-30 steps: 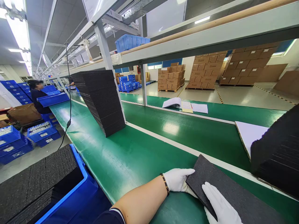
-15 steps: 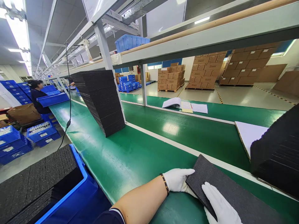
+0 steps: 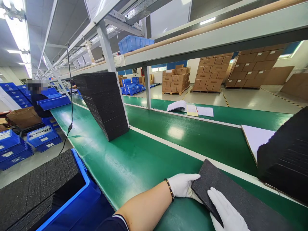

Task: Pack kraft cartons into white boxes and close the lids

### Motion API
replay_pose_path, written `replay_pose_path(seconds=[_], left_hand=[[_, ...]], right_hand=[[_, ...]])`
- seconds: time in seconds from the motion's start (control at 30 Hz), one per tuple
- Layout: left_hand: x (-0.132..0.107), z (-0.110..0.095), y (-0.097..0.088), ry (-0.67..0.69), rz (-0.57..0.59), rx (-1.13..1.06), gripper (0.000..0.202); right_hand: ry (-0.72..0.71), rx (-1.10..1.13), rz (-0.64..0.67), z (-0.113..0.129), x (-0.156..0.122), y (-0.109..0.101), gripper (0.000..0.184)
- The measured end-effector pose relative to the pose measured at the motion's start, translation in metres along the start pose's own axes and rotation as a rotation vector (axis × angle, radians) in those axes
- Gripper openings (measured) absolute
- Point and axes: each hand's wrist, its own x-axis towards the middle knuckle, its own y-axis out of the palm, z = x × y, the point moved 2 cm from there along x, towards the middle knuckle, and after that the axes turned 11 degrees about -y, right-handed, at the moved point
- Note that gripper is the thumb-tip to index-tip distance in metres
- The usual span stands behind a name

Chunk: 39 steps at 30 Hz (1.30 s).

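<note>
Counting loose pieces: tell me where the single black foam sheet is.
Head view, lower right: the black foam sheet rests on the green bench, left hand gripping its left corner, right hand flat on top, near the foam stack.

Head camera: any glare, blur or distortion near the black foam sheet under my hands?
Head view: the foam sheet, left hand and right hand are sharp and evenly lit; glare sits farther off on the green bench; ceiling lights blow out; wide-angle distortion tilts the foam stack; the distant person is partly blurred.
</note>
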Motion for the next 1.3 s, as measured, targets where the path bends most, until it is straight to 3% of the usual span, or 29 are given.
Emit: replay_pose_path(seconds=[0.2, 0.47, 0.7, 0.93, 1.17, 1.3], left_hand=[[0.003, 0.002, -0.004, 0.017, 0.038, -0.003, 0.042], [0.002, 0.002, -0.003, -0.008, 0.062, -0.057, 0.037], [0.0, 0.001, -0.002, -0.013, 0.027, -0.082, 0.031], [-0.001, 0.0, 0.0, -0.01, 0.034, -0.037, 0.032], [0.001, 0.001, -0.002, -0.003, 0.068, -0.012, 0.036], [0.0, 0.001, -0.002, -0.011, 0.038, -0.012, 0.035]], right_hand=[[-0.019, -0.051, -0.026, -0.002, 0.002, 0.002, 0.043], [0.043, 0.051, -0.008, -0.003, -0.012, 0.016, 0.045], [0.109, 0.136, 0.124, -0.005, -0.01, 0.012, 0.045], [0.063, 0.082, 0.075, -0.003, -0.006, 0.008, 0.043], [0.1, 0.115, 0.128, -0.004, -0.008, 0.009, 0.043], [0.056, 0.076, 0.057, -0.003, -0.006, 0.008, 0.042]])
